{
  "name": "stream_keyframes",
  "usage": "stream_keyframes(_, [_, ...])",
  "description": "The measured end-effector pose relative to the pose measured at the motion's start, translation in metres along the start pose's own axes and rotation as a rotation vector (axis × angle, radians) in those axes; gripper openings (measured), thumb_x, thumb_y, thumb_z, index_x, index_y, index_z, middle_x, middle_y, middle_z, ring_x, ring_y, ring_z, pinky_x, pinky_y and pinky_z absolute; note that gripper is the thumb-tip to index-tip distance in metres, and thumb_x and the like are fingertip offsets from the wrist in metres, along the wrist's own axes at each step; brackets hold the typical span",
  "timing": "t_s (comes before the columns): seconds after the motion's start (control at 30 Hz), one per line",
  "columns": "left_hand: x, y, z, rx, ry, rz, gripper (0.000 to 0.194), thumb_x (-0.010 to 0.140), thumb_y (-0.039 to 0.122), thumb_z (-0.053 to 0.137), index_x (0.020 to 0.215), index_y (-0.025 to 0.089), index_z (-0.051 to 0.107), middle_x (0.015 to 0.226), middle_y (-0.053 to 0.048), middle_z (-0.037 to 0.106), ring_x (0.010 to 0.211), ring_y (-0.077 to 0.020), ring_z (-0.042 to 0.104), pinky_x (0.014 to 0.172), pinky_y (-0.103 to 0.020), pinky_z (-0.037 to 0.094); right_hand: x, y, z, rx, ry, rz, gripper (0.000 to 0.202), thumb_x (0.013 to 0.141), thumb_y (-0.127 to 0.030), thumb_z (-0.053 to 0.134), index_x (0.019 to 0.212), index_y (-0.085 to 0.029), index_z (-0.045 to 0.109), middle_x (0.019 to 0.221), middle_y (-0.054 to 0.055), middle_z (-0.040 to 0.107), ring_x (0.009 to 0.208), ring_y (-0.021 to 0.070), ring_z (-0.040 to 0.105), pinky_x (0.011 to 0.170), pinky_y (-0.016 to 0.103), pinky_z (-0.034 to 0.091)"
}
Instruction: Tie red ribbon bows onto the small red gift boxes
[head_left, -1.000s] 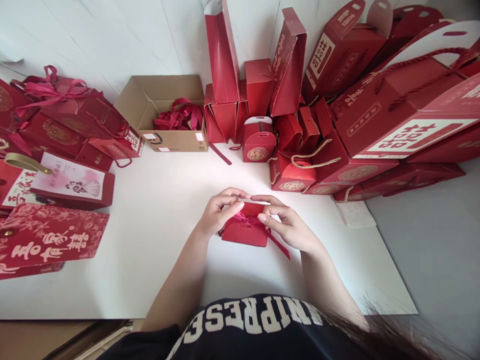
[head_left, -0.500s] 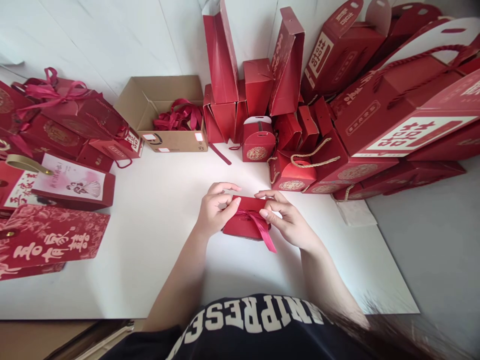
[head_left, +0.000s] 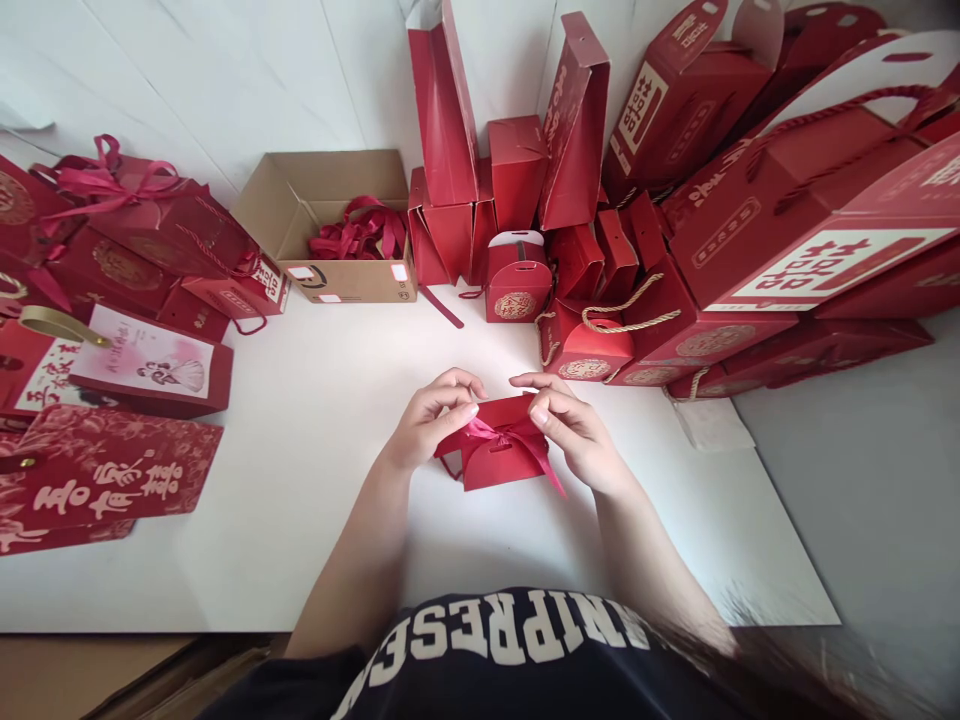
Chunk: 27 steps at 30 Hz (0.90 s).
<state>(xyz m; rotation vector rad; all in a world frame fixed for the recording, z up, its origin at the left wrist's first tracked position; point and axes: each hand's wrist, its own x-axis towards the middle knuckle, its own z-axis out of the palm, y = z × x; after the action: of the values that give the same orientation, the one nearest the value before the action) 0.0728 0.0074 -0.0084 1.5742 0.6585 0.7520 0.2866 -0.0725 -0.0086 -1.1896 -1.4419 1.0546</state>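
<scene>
A small red gift box [head_left: 501, 468] rests on the white table in front of me, its slotted top flap facing me. Across it lies a pink-red ribbon [head_left: 501, 434] tied in a bow, one tail hanging past the box's right side. At the left loop, my left hand [head_left: 435, 418] pinches the ribbon between thumb and fingers. On the other side my right hand [head_left: 571, 425] has its thumb and curled finger closed at the right loop, with another finger stretched out above. The fingertips partly hide both ends of the bow.
A cardboard box [head_left: 352, 282] with loose ribbons [head_left: 358, 232] stands at the back. Red gift boxes [head_left: 750, 230] with rope handles pile up on the right. More gift boxes [head_left: 112, 480] crowd the left of the white table [head_left: 300, 520]. A ribbon strip [head_left: 441, 307] hangs near the middle boxes.
The gift box has turned and tilted, so its slotted flap now shows below the bow. The bow looks more spread, and both hands have shifted slightly with it.
</scene>
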Motion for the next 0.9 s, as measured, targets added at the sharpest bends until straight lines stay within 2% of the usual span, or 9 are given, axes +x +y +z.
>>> stream_keyframes(0.13, [0.000, 0.000, 0.001, -0.036, 0.016, -0.042, 0.034, 0.089, 0.036, 0.060, 0.061, 0.016, 0.059, 0.094, -0.006, 0.056, 0.081, -0.0171, 0.054, 0.076, -0.032, 0.043, -0.003, -0.006, 0.004, -0.165, 0.198, -0.060, 0.016, 0.096, -0.035, 0.055, 0.088, -0.022, 0.062, 0.125, 0.010, 0.059, 0.124, 0.0250, 0.053, 0.105, 0.045, 0.040])
stream_keyframes(0.23, [0.002, 0.000, 0.002, -0.050, 0.110, -0.052, 0.035, 0.090, 0.036, 0.060, 0.060, 0.016, 0.059, 0.090, -0.006, 0.056, 0.077, -0.0154, 0.052, 0.072, -0.030, 0.042, -0.010, -0.017, 0.008, -0.331, 0.332, -0.255, 0.006, 0.094, -0.023, 0.057, 0.095, -0.022, 0.064, 0.112, 0.009, 0.062, 0.108, 0.0232, 0.059, 0.094, 0.042, 0.046])
stream_keyframes(0.33, [0.003, 0.001, 0.001, -0.043, 0.189, -0.060, 0.032, 0.089, 0.036, 0.061, 0.065, 0.017, 0.063, 0.089, -0.006, 0.057, 0.076, -0.0157, 0.053, 0.070, -0.030, 0.042, -0.018, -0.029, 0.018, -0.479, 0.213, -0.481, 0.010, 0.089, -0.014, 0.061, 0.096, -0.020, 0.065, 0.102, 0.007, 0.067, 0.096, 0.0216, 0.061, 0.085, 0.039, 0.047])
stream_keyframes(0.43, [0.002, 0.004, 0.001, -0.028, 0.216, -0.065, 0.027, 0.089, 0.036, 0.062, 0.070, 0.018, 0.066, 0.086, -0.005, 0.057, 0.078, -0.0164, 0.054, 0.070, -0.031, 0.043, -0.021, -0.032, 0.033, -0.640, 0.001, -0.608, 0.007, 0.088, -0.021, 0.066, 0.095, -0.019, 0.067, 0.111, 0.007, 0.070, 0.101, 0.0233, 0.060, 0.088, 0.041, 0.045])
stream_keyframes(0.53, [0.001, 0.006, 0.002, -0.005, 0.200, -0.043, 0.028, 0.090, 0.036, 0.060, 0.069, 0.018, 0.065, 0.085, -0.005, 0.058, 0.081, -0.0170, 0.055, 0.073, -0.031, 0.044, -0.019, -0.028, 0.048, -0.776, -0.131, -0.598, 0.015, 0.096, -0.028, 0.058, 0.099, -0.017, 0.068, 0.130, 0.007, 0.065, 0.117, 0.0246, 0.056, 0.097, 0.044, 0.039])
stream_keyframes(0.63, [0.000, 0.008, 0.003, 0.033, 0.200, -0.019, 0.030, 0.092, 0.035, 0.057, 0.067, 0.017, 0.062, 0.086, -0.005, 0.061, 0.083, -0.0170, 0.057, 0.076, -0.031, 0.044, -0.016, -0.025, 0.054, -0.807, -0.171, -0.549, 0.023, 0.100, -0.022, 0.049, 0.116, -0.015, 0.064, 0.136, 0.008, 0.062, 0.126, 0.0231, 0.053, 0.104, 0.046, 0.032])
stream_keyframes(0.73, [0.000, 0.008, 0.003, 0.061, 0.225, -0.019, 0.032, 0.090, 0.034, 0.060, 0.064, 0.017, 0.054, 0.084, -0.004, 0.063, 0.080, -0.0159, 0.057, 0.075, -0.031, 0.045, -0.016, -0.027, 0.048, -0.672, -0.175, -0.507, 0.027, 0.099, -0.017, 0.052, 0.124, -0.015, 0.061, 0.131, 0.007, 0.066, 0.122, 0.0216, 0.055, 0.099, 0.043, 0.037])
stream_keyframes(0.83, [-0.001, 0.007, 0.001, 0.105, 0.246, -0.037, 0.038, 0.081, 0.032, 0.072, 0.061, 0.018, 0.043, 0.084, -0.003, 0.064, 0.079, -0.0158, 0.058, 0.075, -0.031, 0.046, -0.016, -0.030, 0.034, -0.467, -0.105, -0.452, 0.023, 0.094, -0.015, 0.059, 0.115, -0.019, 0.067, 0.119, 0.005, 0.071, 0.110, 0.0206, 0.060, 0.093, 0.040, 0.042])
stream_keyframes(0.9, [-0.002, 0.005, -0.002, 0.162, 0.229, -0.049, 0.038, 0.076, 0.030, 0.077, 0.063, 0.019, 0.043, 0.088, -0.004, 0.066, 0.083, -0.0172, 0.059, 0.079, -0.033, 0.047, -0.016, -0.029, 0.024, -0.342, -0.070, -0.417, 0.020, 0.091, -0.014, 0.062, 0.108, -0.022, 0.071, 0.112, 0.004, 0.073, 0.102, 0.0196, 0.062, 0.092, 0.040, 0.044])
